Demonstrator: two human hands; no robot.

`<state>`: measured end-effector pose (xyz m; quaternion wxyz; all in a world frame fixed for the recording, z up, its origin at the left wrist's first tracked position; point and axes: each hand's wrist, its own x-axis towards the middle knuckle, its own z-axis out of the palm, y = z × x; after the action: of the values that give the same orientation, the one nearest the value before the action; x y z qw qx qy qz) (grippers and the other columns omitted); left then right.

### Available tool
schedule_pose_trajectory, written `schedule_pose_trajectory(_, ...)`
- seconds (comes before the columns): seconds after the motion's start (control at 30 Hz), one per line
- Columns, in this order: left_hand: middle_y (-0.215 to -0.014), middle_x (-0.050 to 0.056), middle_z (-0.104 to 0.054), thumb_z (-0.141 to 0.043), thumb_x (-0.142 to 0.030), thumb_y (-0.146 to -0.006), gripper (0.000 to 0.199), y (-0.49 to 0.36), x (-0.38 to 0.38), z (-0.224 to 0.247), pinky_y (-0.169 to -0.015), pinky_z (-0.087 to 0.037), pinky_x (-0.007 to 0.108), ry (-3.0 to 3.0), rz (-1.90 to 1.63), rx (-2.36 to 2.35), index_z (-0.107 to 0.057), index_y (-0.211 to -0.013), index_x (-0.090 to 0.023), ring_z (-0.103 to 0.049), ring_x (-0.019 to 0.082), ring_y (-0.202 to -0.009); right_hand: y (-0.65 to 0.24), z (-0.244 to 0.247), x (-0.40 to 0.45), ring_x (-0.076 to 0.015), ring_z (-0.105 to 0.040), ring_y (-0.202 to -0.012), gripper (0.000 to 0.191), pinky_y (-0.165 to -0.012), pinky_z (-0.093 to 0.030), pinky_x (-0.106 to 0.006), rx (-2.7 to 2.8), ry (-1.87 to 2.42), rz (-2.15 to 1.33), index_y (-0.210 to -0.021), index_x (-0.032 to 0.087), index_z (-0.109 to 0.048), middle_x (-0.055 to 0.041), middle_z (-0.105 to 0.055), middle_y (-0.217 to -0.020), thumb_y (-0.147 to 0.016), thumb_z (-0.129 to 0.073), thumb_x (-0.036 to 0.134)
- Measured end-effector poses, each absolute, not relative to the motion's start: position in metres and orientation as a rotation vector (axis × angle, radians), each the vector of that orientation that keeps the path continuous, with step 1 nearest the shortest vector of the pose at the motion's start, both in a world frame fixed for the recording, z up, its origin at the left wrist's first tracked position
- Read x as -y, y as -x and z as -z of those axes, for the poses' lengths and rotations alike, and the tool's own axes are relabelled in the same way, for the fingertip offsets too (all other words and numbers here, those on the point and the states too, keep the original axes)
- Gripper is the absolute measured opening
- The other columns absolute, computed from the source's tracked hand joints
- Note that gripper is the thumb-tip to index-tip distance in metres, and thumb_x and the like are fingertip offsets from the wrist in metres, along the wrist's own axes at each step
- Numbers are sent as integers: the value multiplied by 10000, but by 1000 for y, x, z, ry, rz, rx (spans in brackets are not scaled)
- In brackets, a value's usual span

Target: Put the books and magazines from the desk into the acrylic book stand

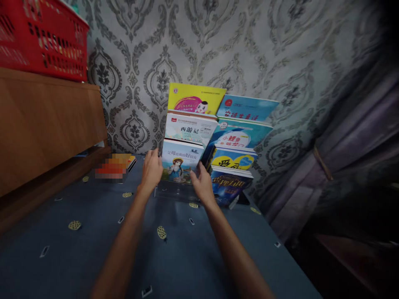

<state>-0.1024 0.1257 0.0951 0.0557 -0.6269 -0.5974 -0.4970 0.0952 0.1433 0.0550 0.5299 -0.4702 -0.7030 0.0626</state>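
Observation:
A light-blue children's book (181, 162) with a girl in a hat on its cover leans upright at the front of the left row, in a dark, see-through-edged stand (177, 193). At its left edge is my left hand (152, 168), fingers curled against the side; the fingertips are partly hidden. My right hand (202, 182) grips the right edge, thumb on the cover and fingers behind. Rising behind it are a white book (187, 128) and a yellow book (196, 97). Beside them, in the right row, stand two blue books (246, 107), a yellow-and-blue book (232, 158) and a dark-blue book (229, 187).
A small pile of books (115, 166), partly blurred out, lies to the left on the dark-blue patterned cloth (131, 236). A wooden cabinet (50, 128) bears a red plastic basket (56, 45). Patterned wallpaper (134, 83) is behind; a tied curtain (311, 178) hangs right.

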Motion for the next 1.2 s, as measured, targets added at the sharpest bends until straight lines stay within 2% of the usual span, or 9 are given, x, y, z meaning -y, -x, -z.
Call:
schedule_pose_trajectory(0.13, -1164, 150, -612, -400, -146, -916, 379, 108, -118, -96, -1023, -459, 436, 1898, 1557, 1756, -546, -1266, -142, -586, 282, -1125, -90, -48, -121, -342, -520, -1307, 665, -1062, -449, -544, 1671, 1155, -151, -1486, 59, -375, -222, -544, -1415, -895, -484, 344)
schedule_pose_trajectory(0.3, -1129, 126, -628, -401, -158, -912, 364, 114, -106, -75, -990, -487, 421, 1946, 1463, 1694, -559, -1239, -156, -601, 258, -1080, -85, -12, -67, -251, -313, -1473, 631, -1196, -314, -493, 1935, 1012, -169, -1568, 143, -225, -155, -349, -1584, -977, -398, 281)
schedule_pose_trajectory(0.4, -1126, 124, -635, -406, -159, -908, 360, 123, -99, -51, -999, -484, 415, 1979, 1384, 1727, -558, -1234, -155, -601, 249, -1082, -90, 15, -36, -226, -287, -1487, 619, -1200, -315, -474, 2106, 967, -284, -1578, 176, -197, -149, -316, -1602, -992, -381, 250)
schedule_pose_trajectory(0.53, -1133, 135, -633, -383, -162, -919, 360, 146, -86, -10, -987, -490, 401, 2003, 1172, 1880, -563, -1230, -140, -608, 248, -1076, -99, 41, -5, -240, -319, -1474, 569, -1176, -359, -475, 2253, 995, -394, -1541, 183, -315, -153, -339, -1591, -982, -418, 220)
schedule_pose_trajectory(0.67, -1157, 138, -635, -373, -170, -930, 363, 173, -70, 25, -986, -477, 373, 1919, 761, 2151, -586, -1222, -135, -598, 251, -1100, -102, 50, 15, -266, -422, -1414, 449, -1159, -382, -473, 2444, 1001, -399, -1402, 152, -530, -164, -485, -1497, -961, -463, 202)
schedule_pose_trajectory(0.73, -1125, 132, -653, -410, -166, -911, 328, 183, -64, 34, -973, -481, 373, 1907, 659, 2212, -631, -1152, -143, -610, 252, -1069, -101, 48, 22, -267, -438, -1403, 411, -1170, -364, -472, 2490, 995, -381, -1350, 144, -582, -162, -535, -1455, -959, -471, 201)
schedule_pose_trajectory(0.83, -1103, 122, -665, -425, -171, -905, 310, 187, -60, 37, -953, -486, 371, 1896, 584, 2240, -667, -1098, -156, -619, 248, -1032, -100, 42, 26, -253, -435, -1405, 414, -1172, -358, -465, 2500, 988, -374, -1357, 157, -580, -148, -541, -1455, -960, -468, 196)
schedule_pose_trajectory(1.03, -1151, 141, -645, -392, -196, -941, 353, 173, -58, 36, -927, -483, 396, 1910, 420, 2213, -665, -1161, -158, -594, 277, -1061, -101, 35, 24, -252, -424, -1412, 411, -1178, -349, -450, 2532, 988, -414, -1362, 134, -572, -153, -532, -1463, -972, -459, 197)
schedule_pose_trajectory(1.2, -1165, 124, -636, -399, -209, -951, 344, 171, -58, 38, -920, -485, 376, 1906, 353, 2201, -657, -1177, -177, -594, 260, -1065, -102, 42, 21, -259, -424, -1412, 410, -1184, -337, -464, 2529, 992, -425, -1365, 136, -571, -155, -526, -1468, -976, -462, 210)
